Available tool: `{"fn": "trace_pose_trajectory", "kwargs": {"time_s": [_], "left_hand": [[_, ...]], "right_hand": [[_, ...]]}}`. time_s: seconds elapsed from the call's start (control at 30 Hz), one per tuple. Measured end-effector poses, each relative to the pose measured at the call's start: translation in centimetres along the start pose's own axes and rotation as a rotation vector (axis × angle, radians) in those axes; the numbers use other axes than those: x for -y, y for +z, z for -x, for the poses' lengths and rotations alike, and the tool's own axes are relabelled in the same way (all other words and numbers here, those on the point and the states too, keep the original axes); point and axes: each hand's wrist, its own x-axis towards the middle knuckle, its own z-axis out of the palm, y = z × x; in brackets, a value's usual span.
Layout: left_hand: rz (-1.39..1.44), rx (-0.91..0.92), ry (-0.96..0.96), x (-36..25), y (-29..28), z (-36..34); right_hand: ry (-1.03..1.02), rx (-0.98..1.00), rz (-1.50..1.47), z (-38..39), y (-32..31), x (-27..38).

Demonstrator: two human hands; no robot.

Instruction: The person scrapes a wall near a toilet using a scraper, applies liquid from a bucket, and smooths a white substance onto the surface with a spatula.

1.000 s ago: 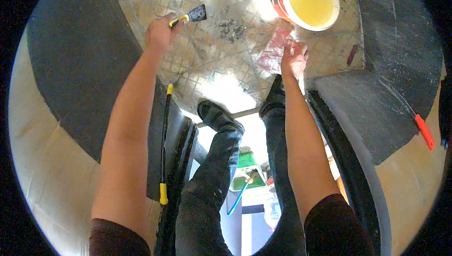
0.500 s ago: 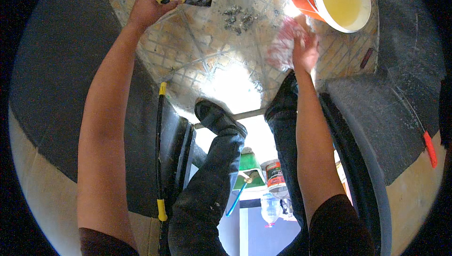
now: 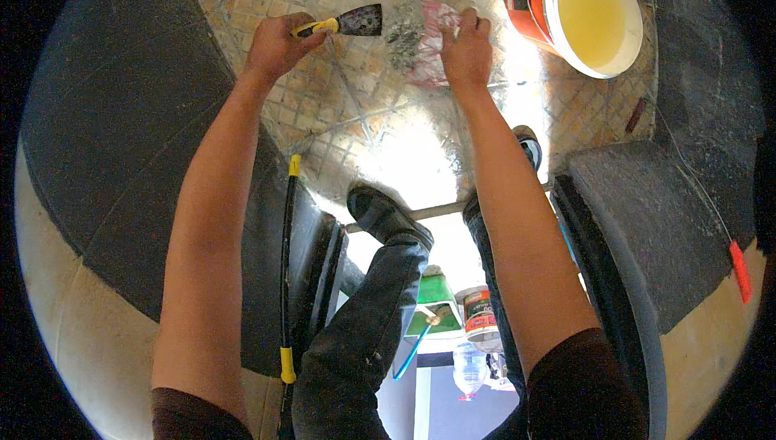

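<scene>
My left hand (image 3: 279, 50) is closed round the yellow and black handle of a putty knife (image 3: 360, 21), its smeared dark blade facing right just above the tiled floor (image 3: 323, 88). To the right of the blade lies a small heap of grey crumbly debris (image 3: 402, 42). My right hand (image 3: 469, 56) grips a crumpled red-and-white piece of what looks like plastic or paper (image 3: 432, 52), held down against the right side of that heap. How its fingers close on the far side is partly hidden.
At the upper right stands an orange and white bucket (image 3: 598, 15) of yellowish liquid. A dark red bar (image 3: 635, 116) lies near the right wall. A red-handled thin tool (image 3: 740, 272) rests farther right. On the left is a black rod with yellow ends (image 3: 287, 262). Behind my legs are a green container (image 3: 436, 302) and another bucket (image 3: 480, 310).
My right hand has swung left with the red-and-white piece, from near the bucket to the debris. My left hand and the putty knife sit slightly farther right and lower in view.
</scene>
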Motion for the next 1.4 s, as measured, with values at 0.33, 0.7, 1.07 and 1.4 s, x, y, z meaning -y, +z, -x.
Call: {"fn": "trace_pose_trajectory", "kwargs": {"time_s": [0.33,0.7,1.07,1.4], "left_hand": [[-0.008,-0.053,0.035,0.0,0.2,0.3],[-0.146,-0.135,0.020,-5.3,-3.4,2.4],[0.129,-0.378,-0.301,-2.1,-3.8,11.3],[0.216,-0.270,-0.556,-1.2,3.5,13.9]], "right_hand": [[-0.206,-0.132,-0.101,-1.8,4.5,1.5],[-0.244,-0.176,-0.436,-2.2,6.3,1.5],[-0.369,-0.067,-0.212,-7.5,-0.5,-0.4],[-0.625,0.245,0.189,-12.1,1.0,5.7]]}}
